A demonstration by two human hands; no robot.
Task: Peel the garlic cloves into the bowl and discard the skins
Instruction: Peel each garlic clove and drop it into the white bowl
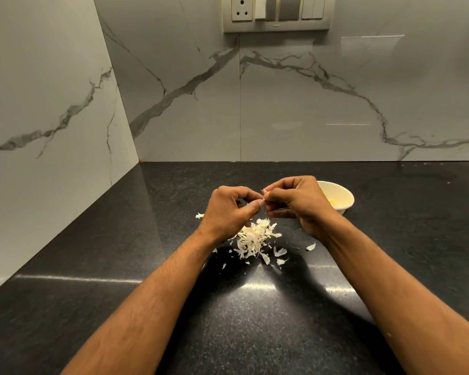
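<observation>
Clove (264, 195) pinched btwn your left hand (232, 209) and right hand (299, 204), fingers curled; clove axis unclear. Bowl (339, 197) sits at 3 o'clock, just behind right hand, so drop w/ right. Skins (255, 238) pile at 6 o'clock.

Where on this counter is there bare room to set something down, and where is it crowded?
Free: the dark counter between the left wall and the left hand, and the strip behind both hands. Crowded: skin pile under the hands, and bowl behind the right hand.

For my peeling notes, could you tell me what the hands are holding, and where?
Both hands pinch a garlic clove between them: left hand and right hand at fingertips, above the skins.
</observation>
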